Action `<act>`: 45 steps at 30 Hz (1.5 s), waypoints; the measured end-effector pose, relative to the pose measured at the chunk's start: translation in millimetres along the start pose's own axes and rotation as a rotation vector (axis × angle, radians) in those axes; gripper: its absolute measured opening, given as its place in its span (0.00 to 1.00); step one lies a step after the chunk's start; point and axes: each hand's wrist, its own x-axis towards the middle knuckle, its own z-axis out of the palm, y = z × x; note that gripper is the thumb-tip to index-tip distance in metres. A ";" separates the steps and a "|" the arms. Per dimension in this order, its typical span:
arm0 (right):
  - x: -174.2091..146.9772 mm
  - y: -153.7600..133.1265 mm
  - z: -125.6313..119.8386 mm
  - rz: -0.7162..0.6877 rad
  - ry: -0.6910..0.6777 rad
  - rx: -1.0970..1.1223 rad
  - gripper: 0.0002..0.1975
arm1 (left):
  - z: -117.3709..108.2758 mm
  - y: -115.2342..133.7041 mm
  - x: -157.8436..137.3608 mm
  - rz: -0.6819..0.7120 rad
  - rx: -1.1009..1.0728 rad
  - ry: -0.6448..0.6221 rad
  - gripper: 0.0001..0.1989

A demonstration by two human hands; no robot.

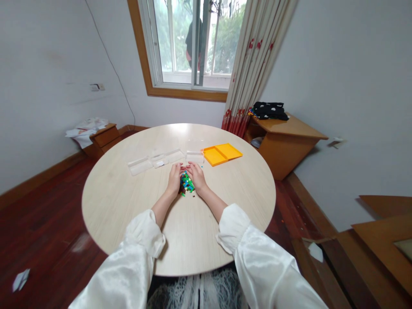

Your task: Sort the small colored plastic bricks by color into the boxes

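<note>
A small pile of tiny building bricks (187, 183), mostly green and blue with some yellow and brown, lies on the round table (122, 206). My left hand (174, 178) curves round the pile's left side, its fingers extended and not gripping anything. On the right side my right hand (197, 177) mirrors it, fingers stretched and slightly bent. The fingertips of both hands come close together at the far edge of the pile. One loose brown brick (193, 196) lies just nearer to me.
Behind my hands stand clear plastic trays (140, 166) and another clear box (195, 158). An open orange-yellow case (214, 155) lies to their right. Beyond the table are a wooden cabinet (289, 146) with dark cloth on top, a curtain (254, 56) and a window.
</note>
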 end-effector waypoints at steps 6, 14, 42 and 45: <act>-13.3 -26.4 -21.6 -0.083 0.039 -0.140 0.14 | -22.5 20.8 -5.0 0.210 0.289 0.066 0.20; -73.6 -54.6 -69.0 -0.266 -0.148 -1.132 0.34 | -60.5 41.2 -57.5 0.318 1.254 -0.026 0.42; -94.3 -50.5 -75.4 -0.103 -0.387 -1.418 0.46 | -67.9 34.4 -91.2 0.151 1.532 -0.347 0.46; -91.8 -48.6 -76.1 -0.225 -0.377 -1.358 0.40 | -61.9 40.0 -75.0 0.168 1.410 -0.287 0.36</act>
